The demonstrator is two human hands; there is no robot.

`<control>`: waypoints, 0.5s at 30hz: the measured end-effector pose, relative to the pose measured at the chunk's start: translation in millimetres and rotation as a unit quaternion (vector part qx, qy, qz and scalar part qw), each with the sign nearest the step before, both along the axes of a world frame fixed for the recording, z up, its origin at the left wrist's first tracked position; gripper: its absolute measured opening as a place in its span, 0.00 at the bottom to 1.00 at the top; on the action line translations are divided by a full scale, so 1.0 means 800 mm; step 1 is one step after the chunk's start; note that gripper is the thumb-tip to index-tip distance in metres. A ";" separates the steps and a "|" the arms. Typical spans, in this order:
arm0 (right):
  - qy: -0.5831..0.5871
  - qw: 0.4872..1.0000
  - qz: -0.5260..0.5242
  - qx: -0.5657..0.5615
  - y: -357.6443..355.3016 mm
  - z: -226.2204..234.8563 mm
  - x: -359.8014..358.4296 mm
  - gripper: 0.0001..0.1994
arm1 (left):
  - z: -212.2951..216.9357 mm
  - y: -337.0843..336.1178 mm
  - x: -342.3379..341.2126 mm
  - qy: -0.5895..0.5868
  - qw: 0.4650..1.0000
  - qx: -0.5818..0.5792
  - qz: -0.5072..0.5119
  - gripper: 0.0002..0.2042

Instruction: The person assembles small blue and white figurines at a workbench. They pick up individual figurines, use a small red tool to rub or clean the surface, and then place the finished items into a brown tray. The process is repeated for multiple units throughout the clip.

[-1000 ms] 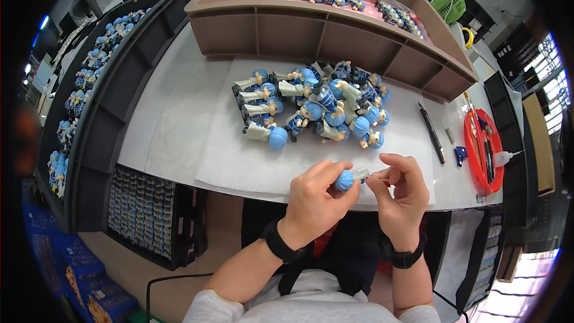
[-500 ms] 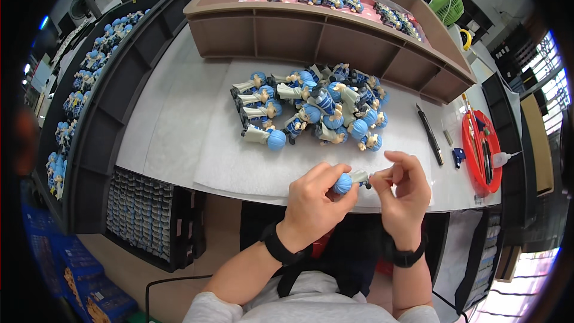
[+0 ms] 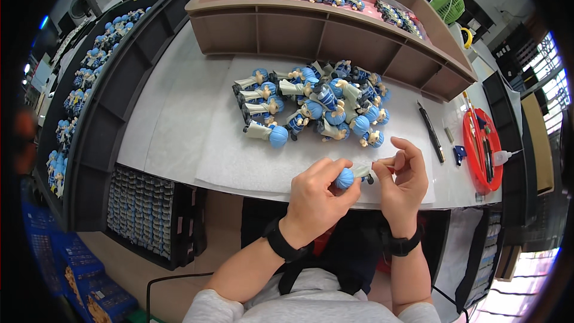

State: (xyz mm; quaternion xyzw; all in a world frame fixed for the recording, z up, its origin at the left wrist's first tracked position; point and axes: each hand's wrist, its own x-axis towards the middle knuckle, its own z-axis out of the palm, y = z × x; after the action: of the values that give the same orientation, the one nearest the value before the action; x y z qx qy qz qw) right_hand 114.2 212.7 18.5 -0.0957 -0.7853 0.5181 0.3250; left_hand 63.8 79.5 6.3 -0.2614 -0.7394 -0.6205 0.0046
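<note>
My left hand (image 3: pixel 320 194) is closed around a small figurine with a round blue head (image 3: pixel 344 178). The figurine's pale cape and dark feet point to the right, toward my other hand. Thumb and fingers of my right hand (image 3: pixel 402 182) are pinched together just beside those feet, a small gap apart. Whatever sits in that pinch is too small to make out. Beyond both hands, a heap of similar blue-haired figurines (image 3: pixel 326 110) lies on a white sheet (image 3: pixel 239 164), several of them in a column at its left side.
A brown bin (image 3: pixel 257 33) with figurines on pink lining stands behind the heap. To the left is a dark tray (image 3: pixel 128 98) of figurines. At right lie a black pen (image 3: pixel 430 131), a blue clip (image 3: pixel 459 154) and a red dish (image 3: pixel 469 128) with brushes and a dropper bottle.
My right hand has shifted slightly up and away from the figurine's feet. The figurine stays in my left hand, a little turned, with its dark feet showing more.
</note>
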 end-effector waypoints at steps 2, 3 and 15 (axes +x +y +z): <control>0.013 0.995 0.010 -0.097 -0.012 0.007 0.007 0.22 | -0.002 0.001 0.000 -0.006 1.000 0.006 0.002 0.12; 0.029 0.998 0.031 -0.053 -0.010 0.000 0.007 0.24 | -0.004 0.003 -0.003 -0.001 1.000 0.013 0.005 0.12; 0.002 0.999 -0.012 -0.042 -0.010 -0.010 0.000 0.24 | -0.007 0.004 -0.003 0.006 1.000 0.015 0.002 0.11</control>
State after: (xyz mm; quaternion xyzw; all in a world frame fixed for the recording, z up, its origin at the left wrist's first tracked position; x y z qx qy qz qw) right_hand 114.2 204.7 10.7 -0.1175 -0.7611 0.5466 0.3290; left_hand 61.5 82.3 1.0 -0.2631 -0.7303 -0.6303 0.0141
